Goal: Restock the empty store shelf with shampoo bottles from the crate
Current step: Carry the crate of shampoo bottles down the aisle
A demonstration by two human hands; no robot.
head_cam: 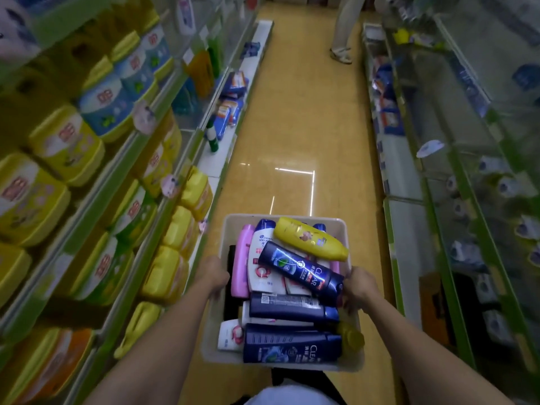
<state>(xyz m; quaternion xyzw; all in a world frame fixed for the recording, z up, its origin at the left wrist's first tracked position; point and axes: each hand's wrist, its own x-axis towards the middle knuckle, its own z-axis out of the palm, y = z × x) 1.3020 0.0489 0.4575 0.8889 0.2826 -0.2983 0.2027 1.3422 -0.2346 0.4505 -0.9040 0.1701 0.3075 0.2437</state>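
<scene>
Crate (285, 220) of shampoo bottles, carried down a shop aisle.

Held at waist height between both hands: left hand (212, 274) clamped on left rim, right hand (361, 283) clamped on right rim, well apart. Bottles heaped flat inside; topmost dark blue bottle (301, 268) lying diagonally, cap toward right hand, the nearer one; yellow bottle (311, 238) beyond it. Stocked shelves (137, 135) to left; empty shelf not identifiable.
</scene>
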